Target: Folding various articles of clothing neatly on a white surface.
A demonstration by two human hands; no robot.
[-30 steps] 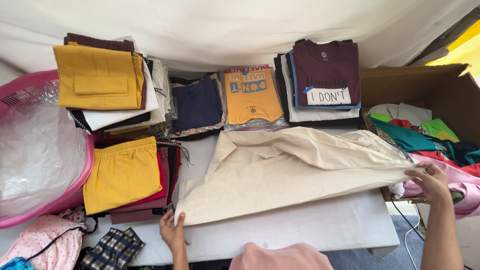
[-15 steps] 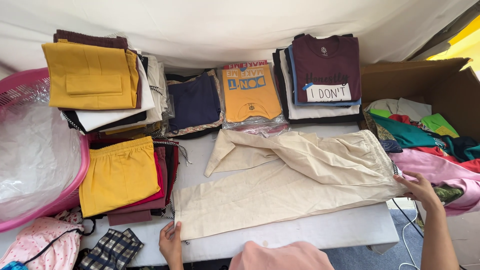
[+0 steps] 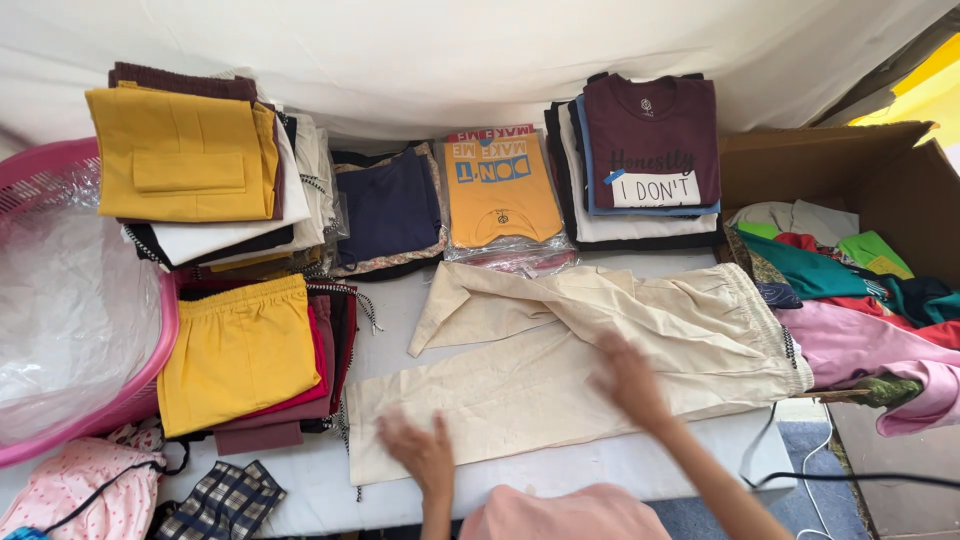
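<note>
Cream trousers (image 3: 600,350) now lie flat; your left hand (image 3: 422,452) and right hand (image 3: 628,378) left the edges — fingers spread, pressing cloth smooth.

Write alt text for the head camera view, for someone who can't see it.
Two bare hands, the left hand and the right hand, press flat on cream trousers spread on a white table. Stacks of folded clothes line the far side, with a pink basket at left and a cardboard box at right.
</note>
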